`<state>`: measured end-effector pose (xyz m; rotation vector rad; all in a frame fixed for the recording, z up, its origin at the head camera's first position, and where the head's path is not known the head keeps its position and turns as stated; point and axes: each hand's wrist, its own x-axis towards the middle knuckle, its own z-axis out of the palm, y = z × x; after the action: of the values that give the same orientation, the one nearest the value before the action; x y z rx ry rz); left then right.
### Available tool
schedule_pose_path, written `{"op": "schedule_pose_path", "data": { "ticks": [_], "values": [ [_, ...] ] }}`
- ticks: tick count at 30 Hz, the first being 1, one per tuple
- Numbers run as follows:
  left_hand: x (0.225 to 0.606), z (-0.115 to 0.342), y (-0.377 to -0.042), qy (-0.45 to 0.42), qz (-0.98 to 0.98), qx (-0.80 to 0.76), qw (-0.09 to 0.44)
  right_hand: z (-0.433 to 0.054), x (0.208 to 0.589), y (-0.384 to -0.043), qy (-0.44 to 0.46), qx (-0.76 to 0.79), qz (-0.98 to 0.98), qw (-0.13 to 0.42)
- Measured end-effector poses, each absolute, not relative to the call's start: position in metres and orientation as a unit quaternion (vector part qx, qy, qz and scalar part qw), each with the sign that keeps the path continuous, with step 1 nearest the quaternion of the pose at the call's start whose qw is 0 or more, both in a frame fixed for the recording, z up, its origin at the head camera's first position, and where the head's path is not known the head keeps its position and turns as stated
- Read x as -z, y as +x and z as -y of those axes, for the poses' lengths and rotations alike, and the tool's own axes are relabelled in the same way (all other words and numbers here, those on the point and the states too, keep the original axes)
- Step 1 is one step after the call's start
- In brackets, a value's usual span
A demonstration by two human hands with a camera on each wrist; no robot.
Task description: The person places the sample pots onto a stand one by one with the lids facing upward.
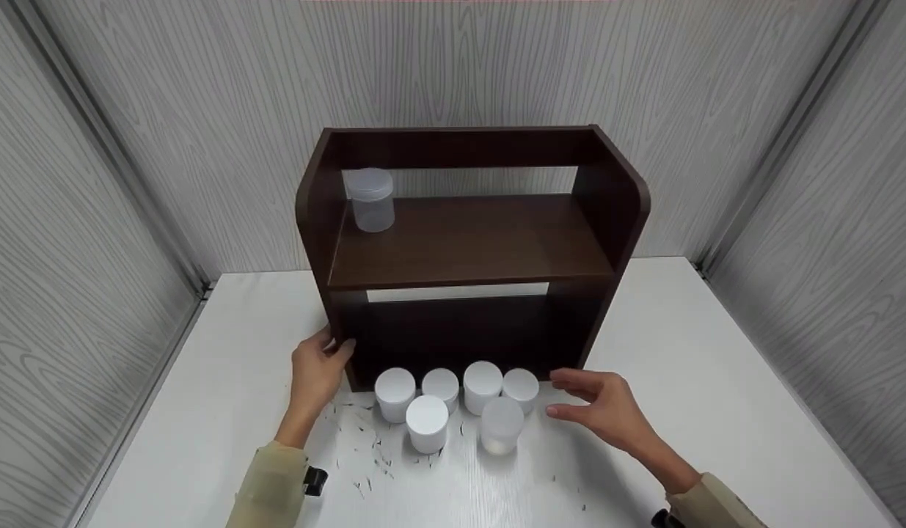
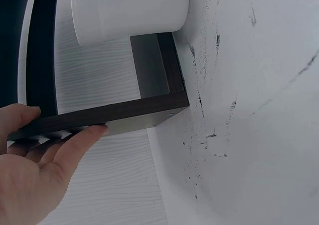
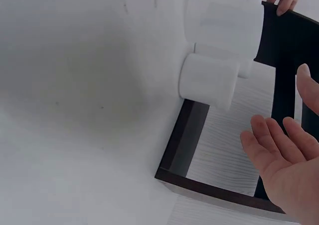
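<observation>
A dark brown two-tier shelf (image 1: 471, 238) stands upright against the back of the table. My left hand (image 1: 317, 370) grips the front edge of its left side panel (image 2: 114, 110), thumb on one face and fingers on the other. To the right of the jars, my right hand (image 1: 603, 407) hovers with fingers apart, holding nothing, near the shelf's lower right corner. In front of the shelf stand several white-lidded jars, among them a front white jar (image 1: 427, 424) and a translucent jar (image 1: 501, 427). Another translucent jar (image 1: 372, 200) sits on the upper tier at the left.
The white table (image 1: 717, 381) carries dark scuff marks (image 2: 199, 100) in front of the shelf's left side. Grey wood-grain panels (image 1: 460, 66) enclose the table at the back and both sides. The jars stand close together right at the shelf's lower front.
</observation>
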<state>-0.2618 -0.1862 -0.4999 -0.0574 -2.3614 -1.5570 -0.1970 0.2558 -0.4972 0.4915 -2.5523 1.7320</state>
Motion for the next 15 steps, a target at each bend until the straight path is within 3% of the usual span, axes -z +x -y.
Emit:
{"op": "schedule_pose_path", "data": {
  "ticks": [15],
  "values": [
    [0.500,0.186,-0.261,-0.021,0.823,0.546,0.158,-0.256,0.516,-0.204,0.150,-0.562,0.813,0.003]
  ]
}}
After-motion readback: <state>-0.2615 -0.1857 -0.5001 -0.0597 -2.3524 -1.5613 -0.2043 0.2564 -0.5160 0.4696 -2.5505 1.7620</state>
